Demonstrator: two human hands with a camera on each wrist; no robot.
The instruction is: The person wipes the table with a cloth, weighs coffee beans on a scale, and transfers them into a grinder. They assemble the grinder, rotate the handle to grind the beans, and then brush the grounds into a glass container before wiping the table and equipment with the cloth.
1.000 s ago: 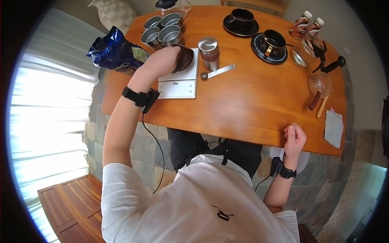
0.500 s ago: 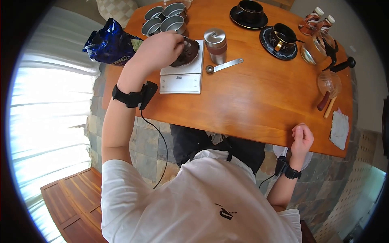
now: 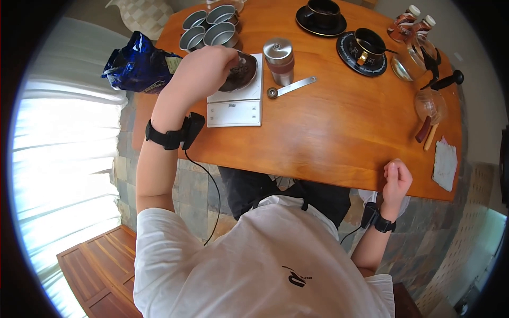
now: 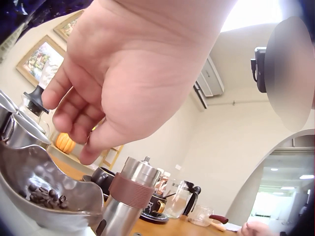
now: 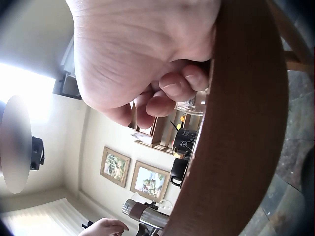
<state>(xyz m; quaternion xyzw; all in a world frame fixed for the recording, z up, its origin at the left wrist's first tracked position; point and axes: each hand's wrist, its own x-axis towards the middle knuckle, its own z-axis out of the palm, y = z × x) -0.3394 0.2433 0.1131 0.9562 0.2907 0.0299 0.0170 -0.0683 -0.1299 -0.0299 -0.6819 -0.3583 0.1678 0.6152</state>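
Note:
My left hand (image 3: pixel 204 73) hovers over a dark, glossy bowl (image 3: pixel 245 77) that sits on a white scale (image 3: pixel 234 117). Coffee beans (image 4: pixel 47 197) lie in the bottom of the bowl in the left wrist view. The left fingers bend down toward the thumb above its rim; I cannot tell whether a bean is between them. Right of the scale stand a metal hand grinder (image 3: pixel 279 59) with a brown band and a measuring spoon (image 3: pixel 291 88). My right hand (image 3: pixel 397 181) rests at the table's front edge, loosely curled, holding nothing.
A blue bag (image 3: pixel 139 66) stands left of the scale, with several metal cups (image 3: pixel 220 35) behind. Farther right are two black cups on saucers (image 3: pixel 362 66), bottles (image 3: pixel 403 24), a glass pot (image 3: pixel 408 66), a glass dripper (image 3: pixel 428 106) and a cloth (image 3: pixel 444 167).
My left hand stays over the bowl, with its wrist turned slightly and its fingers shifted a little. The right hand keeps its place. The head view has tilted slightly.

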